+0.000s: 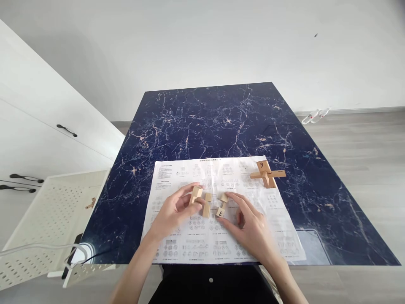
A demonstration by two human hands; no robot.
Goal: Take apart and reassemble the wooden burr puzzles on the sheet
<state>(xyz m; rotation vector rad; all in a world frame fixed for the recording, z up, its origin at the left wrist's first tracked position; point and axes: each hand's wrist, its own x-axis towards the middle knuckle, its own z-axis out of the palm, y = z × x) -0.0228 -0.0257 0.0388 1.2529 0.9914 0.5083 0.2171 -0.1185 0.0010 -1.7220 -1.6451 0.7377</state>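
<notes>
Left hand fingers clamped on notched block; right hand fingers apparently pinch numbered block, long axis toward left fingers, just beside.

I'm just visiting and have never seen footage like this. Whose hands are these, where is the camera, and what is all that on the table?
No machine here: a person wears a camera on the head, looking down at their own two bare hands. The left hand pinches a notched wooden block, with a second wooden piece right beside it. The right hand fingers a small wooden piece marked 3. All rest over a printed instruction sheet spread on a dark blue marble-pattern table. An assembled wooden cross sits at the sheet's far right corner. A white perforated basket stands to the left.
</notes>
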